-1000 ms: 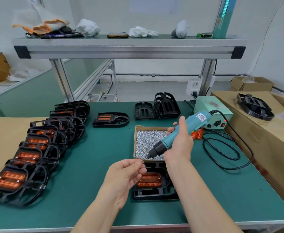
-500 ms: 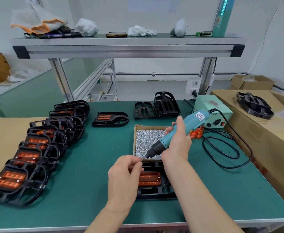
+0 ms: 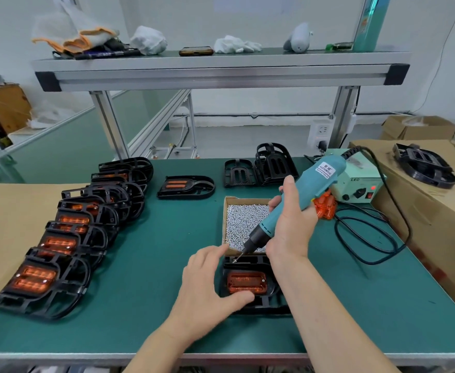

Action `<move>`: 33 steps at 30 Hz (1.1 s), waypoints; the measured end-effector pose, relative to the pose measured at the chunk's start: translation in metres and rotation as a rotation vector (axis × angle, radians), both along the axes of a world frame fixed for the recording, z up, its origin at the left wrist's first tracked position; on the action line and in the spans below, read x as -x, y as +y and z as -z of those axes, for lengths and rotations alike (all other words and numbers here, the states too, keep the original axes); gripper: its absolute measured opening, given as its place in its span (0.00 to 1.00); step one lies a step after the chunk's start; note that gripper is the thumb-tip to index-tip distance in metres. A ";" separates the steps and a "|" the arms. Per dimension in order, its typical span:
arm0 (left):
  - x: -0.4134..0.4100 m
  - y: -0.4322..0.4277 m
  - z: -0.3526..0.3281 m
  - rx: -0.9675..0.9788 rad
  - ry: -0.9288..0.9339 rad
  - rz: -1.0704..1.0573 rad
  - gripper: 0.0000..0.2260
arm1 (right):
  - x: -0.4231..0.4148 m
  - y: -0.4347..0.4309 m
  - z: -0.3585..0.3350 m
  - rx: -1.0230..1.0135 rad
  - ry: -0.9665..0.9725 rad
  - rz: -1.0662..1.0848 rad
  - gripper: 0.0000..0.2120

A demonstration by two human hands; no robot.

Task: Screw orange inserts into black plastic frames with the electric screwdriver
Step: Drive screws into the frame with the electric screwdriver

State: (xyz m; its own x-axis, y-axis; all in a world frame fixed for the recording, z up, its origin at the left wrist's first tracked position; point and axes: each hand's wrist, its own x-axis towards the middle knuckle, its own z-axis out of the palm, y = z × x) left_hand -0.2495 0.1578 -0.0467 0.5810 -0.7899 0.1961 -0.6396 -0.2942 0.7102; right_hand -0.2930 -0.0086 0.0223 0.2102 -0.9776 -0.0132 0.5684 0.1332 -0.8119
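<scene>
While flat, translucent ribbed orange insert [image 3: 246, 281]

We have one view only: a wide-angle camera worn on the person's head, facing forward and tilted down over the green workbench [image 3: 145, 265]. It sits close, with both forearms [image 3: 328, 319] entering from the bottom edge and the electric screwdriver [image 3: 309, 184] near the picture's centre. Farther off we take in the overhead shelf [image 3: 221, 74] and the white wall [image 3: 247, 22] behind (the shelf's uprights [image 3: 113, 125] splay outward toward the top).
</scene>
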 end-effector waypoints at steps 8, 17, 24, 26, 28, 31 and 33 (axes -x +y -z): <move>-0.003 0.000 0.019 -0.130 -0.106 0.012 0.47 | -0.002 0.021 0.009 0.264 0.094 -0.060 0.12; -0.006 0.000 0.025 -0.114 -0.081 0.008 0.46 | -0.009 0.039 0.016 0.384 0.152 -0.113 0.18; -0.007 0.000 0.029 -0.097 -0.100 0.002 0.46 | -0.014 0.039 0.020 0.392 0.152 -0.124 0.23; -0.007 0.000 0.030 -0.106 -0.091 -0.002 0.47 | -0.014 0.040 0.020 0.399 0.157 -0.131 0.21; -0.007 0.000 0.030 -0.103 -0.079 -0.006 0.48 | -0.015 0.041 0.019 0.404 0.165 -0.134 0.19; -0.007 -0.001 0.029 -0.093 -0.079 -0.005 0.46 | -0.016 0.043 0.019 0.420 0.187 -0.136 0.20; -0.007 -0.001 0.028 -0.085 -0.085 -0.005 0.43 | -0.016 0.044 0.019 0.430 0.192 -0.131 0.21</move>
State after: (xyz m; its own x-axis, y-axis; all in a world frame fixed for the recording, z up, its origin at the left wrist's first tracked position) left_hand -0.2427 0.1573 -0.0750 0.5692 -0.8028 0.1772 -0.6949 -0.3546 0.6257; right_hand -0.2769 0.0350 0.0028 0.3653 -0.8682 0.3358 0.4041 -0.1771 -0.8974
